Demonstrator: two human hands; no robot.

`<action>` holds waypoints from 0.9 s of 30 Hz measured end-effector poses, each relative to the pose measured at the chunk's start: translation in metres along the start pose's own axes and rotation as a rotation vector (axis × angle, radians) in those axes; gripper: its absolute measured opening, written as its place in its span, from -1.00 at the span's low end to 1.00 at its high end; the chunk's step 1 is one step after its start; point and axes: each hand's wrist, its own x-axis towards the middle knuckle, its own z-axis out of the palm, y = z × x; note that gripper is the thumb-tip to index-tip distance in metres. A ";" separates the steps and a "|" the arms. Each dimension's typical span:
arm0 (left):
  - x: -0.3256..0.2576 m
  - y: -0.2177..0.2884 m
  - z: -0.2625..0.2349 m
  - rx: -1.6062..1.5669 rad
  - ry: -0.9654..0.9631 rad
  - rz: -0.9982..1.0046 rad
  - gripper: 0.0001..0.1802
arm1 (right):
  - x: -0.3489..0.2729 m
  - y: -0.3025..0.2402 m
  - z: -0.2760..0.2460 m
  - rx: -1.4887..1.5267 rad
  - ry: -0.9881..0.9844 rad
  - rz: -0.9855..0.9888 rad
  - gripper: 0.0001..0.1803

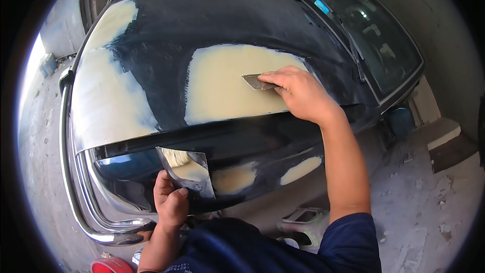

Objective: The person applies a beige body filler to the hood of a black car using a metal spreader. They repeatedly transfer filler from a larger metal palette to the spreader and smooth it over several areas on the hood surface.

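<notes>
Pale yellow filler paste already covers a big patch of the dark blue metal car hood just under and to the left of the right hand, whose fingers are pinched shut on a small flat grey metal spreader pressed onto that patch. The left hand has its fingers closed around the bottom corner of a thin shiny metal mixing sheet, with a blob of paste just above them. More patches are filled, so I think the spreading is mostly done, with smoothing left.
</notes>
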 end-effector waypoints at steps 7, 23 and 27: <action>0.000 0.002 0.002 0.025 0.012 0.002 -0.49 | -0.034 -0.020 0.003 0.043 0.071 -0.083 -0.57; 0.001 0.002 0.003 0.063 0.019 -0.007 -0.46 | -0.083 -0.043 0.006 -0.001 0.111 -0.075 -0.52; 0.001 0.004 0.007 0.053 0.023 0.016 -0.46 | -0.096 -0.043 -0.001 -0.011 0.136 -0.096 -0.52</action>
